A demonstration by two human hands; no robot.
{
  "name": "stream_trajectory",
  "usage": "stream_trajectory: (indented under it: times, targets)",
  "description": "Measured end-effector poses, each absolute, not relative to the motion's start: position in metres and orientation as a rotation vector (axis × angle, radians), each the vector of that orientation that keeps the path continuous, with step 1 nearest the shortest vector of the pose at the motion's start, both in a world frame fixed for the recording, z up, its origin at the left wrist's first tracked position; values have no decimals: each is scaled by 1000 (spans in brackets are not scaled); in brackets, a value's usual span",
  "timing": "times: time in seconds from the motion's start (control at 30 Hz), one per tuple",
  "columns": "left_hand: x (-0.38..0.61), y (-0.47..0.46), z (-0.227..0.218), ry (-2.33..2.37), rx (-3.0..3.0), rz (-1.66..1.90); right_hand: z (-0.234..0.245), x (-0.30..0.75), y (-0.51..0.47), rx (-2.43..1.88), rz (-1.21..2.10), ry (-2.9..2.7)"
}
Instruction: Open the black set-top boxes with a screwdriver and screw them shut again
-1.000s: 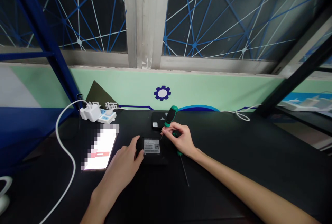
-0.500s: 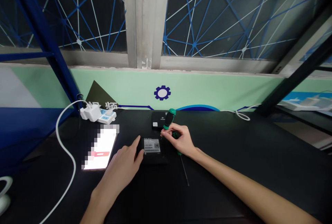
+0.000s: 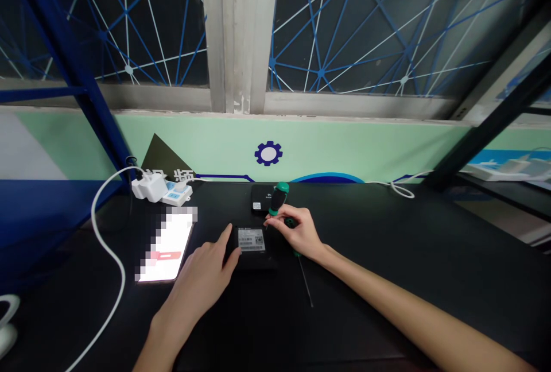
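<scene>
Status: looks mid-step. The black device [image 3: 258,261] lies flat on the bench [image 3: 387,309] in front of me, label [image 3: 252,240] up, in one piece. I see no part lifted off it. The green-and-black screwdriver [image 3: 279,197] stands tilted over its far right corner. Can't tell if the tip sits in a screw or on the case edge, and can't make out a loose screw anywhere. So nothing visibly finished; whether the other corners are done or left, can't say, black on black.

Fingers: right hand [image 3: 299,228] has its fingers pinched together low on the screwdriver, below the handle's bulk. Left hand [image 3: 210,257] has index and thumb apart, index at the far left corner, thumb by the label's near left edge, looks like bracing.

Around: second screwdriver [image 3: 305,283] lies by the right hand, which partly covers its handle. Black box [image 3: 258,197] sits behind the device. Lit phone [image 3: 167,245] is just beside my left wrist; power strip [image 3: 176,195] and white cable [image 3: 103,234] further left.

In the way: right fingers hide most of the tip; the second screwdriver crowds that hand.
</scene>
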State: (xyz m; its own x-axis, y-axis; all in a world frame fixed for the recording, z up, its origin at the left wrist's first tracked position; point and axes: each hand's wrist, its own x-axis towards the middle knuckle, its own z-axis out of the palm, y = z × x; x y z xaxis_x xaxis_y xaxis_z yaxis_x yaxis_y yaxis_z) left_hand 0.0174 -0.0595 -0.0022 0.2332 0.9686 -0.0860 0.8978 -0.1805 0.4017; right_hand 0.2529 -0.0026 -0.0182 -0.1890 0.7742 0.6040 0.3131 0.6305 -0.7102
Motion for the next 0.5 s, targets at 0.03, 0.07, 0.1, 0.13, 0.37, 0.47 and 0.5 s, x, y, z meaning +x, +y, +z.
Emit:
stream_trajectory:
  times: [0.03,0.07,0.1,0.13,0.37,0.47,0.5]
  targets:
    - [17,-60,-2,1720,2148,268,-19,253,-2,-888,549,-1766]
    - [17,-60,-2,1719,2150,270,-19,253,-2,-892,567,-1760]
    - [17,-60,-2,1718,2152,270,-19,253,-2,-893,585,-1754]
    - [17,-60,-1,1716,2153,267,-19,253,-1,-892,603,-1746]
    - [19,-59,0,1730,2162,245,-20,253,1,-915,628,-1726]
    - [19,-59,0,1734,2160,246,-21,252,1,-923,620,-1726]
    - [19,-59,0,1730,2155,244,-21,252,1,-924,619,-1725]
